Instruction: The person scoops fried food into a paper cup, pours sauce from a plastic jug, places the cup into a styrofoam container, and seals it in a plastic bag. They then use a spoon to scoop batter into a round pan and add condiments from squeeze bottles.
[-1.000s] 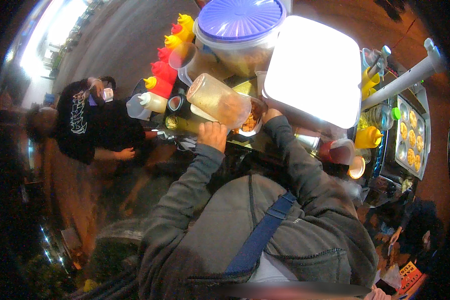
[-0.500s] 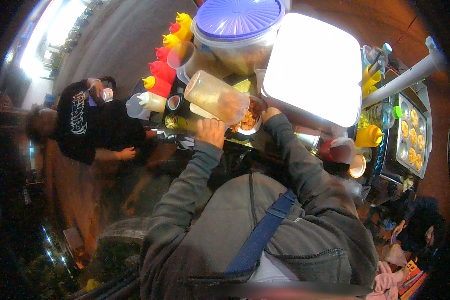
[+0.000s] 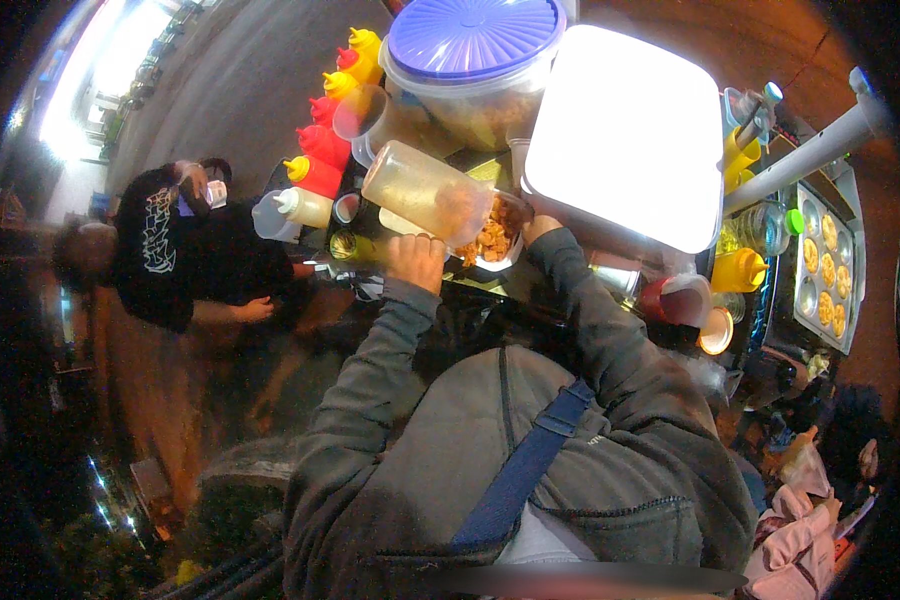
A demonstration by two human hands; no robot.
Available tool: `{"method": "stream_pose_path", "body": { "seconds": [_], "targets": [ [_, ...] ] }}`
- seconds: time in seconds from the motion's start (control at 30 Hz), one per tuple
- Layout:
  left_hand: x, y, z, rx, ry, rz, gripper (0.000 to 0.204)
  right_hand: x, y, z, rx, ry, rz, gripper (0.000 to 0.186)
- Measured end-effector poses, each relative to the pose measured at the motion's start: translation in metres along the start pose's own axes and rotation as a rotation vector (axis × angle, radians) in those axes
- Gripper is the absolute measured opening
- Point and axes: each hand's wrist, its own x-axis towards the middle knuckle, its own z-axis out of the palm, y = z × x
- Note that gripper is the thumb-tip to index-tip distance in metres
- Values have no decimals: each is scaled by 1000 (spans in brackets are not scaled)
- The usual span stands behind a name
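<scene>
My left hand (image 3: 416,258) has curled fingers at the lower edge of a tilted translucent container (image 3: 420,185), apparently gripping it; the grip is partly hidden. The container's open end hangs over a small bowl (image 3: 500,260) of reddish-brown chunks (image 3: 492,238), some at its left side. My right hand (image 3: 542,228) is closed at that bowl's right rim. Just left of the container are a white squeeze bottle (image 3: 305,206) and a greenish cup (image 3: 352,247).
Red and yellow bottles (image 3: 320,172), a purple-lidded tub (image 3: 470,90), a bright white square container (image 3: 622,140), a pole (image 3: 800,155), and a muffin-style tray (image 3: 818,330) line the cart. One person (image 3: 160,250) stands left; others (image 3: 790,540) are lower right.
The tilted container and my left hand have shifted slightly left, showing more of the chunks. At lower right, people in pink and dark clothing have moved.
</scene>
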Motion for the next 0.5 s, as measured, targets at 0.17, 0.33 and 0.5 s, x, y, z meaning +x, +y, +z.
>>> {"method": "stream_pose_path", "body": {
  "seconds": [0.17,0.33,0.5],
  "targets": [
    [1,-1,-2,19,-8,9,6,8,7,6,31,3,-10,37],
    [5,-5,-3,92,13,-17,6,7,5,7,54,8,32,38],
    [3,-14,-2,57,-35,-41,7,-5,-6,-5,99,-4,85,38]
  ]
}}
